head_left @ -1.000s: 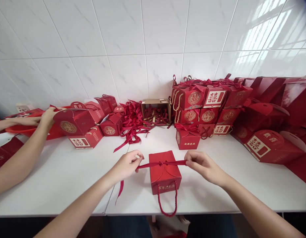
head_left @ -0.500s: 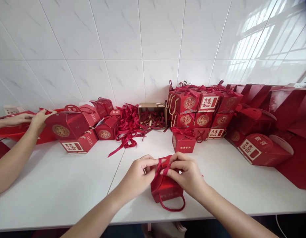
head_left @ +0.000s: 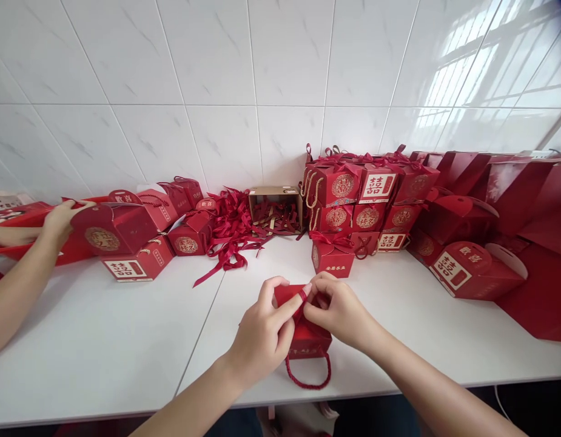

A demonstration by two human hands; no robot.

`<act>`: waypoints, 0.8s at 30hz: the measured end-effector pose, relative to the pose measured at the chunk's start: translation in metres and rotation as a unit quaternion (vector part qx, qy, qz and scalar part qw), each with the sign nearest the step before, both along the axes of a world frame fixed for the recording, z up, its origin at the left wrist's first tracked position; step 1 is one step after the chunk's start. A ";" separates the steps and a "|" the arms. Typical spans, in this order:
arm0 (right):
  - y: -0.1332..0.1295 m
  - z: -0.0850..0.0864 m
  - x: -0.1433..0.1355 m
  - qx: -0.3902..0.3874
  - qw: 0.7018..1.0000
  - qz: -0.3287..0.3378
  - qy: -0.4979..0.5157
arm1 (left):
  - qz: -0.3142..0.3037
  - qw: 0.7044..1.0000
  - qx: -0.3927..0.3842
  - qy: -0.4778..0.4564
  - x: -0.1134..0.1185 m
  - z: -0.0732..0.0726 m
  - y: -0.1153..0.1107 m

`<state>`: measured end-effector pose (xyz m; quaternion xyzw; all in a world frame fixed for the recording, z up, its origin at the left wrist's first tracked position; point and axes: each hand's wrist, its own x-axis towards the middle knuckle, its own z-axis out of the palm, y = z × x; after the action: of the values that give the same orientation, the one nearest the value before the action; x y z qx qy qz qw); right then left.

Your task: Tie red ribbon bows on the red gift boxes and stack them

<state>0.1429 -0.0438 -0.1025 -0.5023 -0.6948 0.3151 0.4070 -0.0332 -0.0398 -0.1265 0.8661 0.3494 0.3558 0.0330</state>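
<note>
In front of me on the white table stands a small red gift box, with a red cord handle hanging on its near side. My left hand lies over the box's left part, its index finger stretched across the top with a red ribbon passing over the fingertip. The other left fingers are curled in, and their grip on the ribbon is partly hidden. At the upper right of the box, my right hand pinches the ribbon between thumb and fingers. Both hands meet over the box top.
Behind the box sits a bowed gift box beside stacked boxes. A carton of ribbon pieces and a loose ribbon heap are at the back. More boxes stand right. A co-worker's hand touches a box at left.
My left index finger has stretched out over the box top, with ribbon across it. My hands have come closer together, and the view has shifted slightly. The co-worker's other hand has moved lower.
</note>
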 end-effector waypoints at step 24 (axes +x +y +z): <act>0.012 0.015 0.024 0.065 0.974 0.107 -0.188 | -0.074 0.962 -0.261 0.040 -0.011 0.043 0.031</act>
<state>0.1666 -0.0318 -0.0873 -0.4478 -0.8277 0.2104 0.2649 -0.0438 -0.0093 -0.0833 0.8645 0.3660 0.2138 0.2700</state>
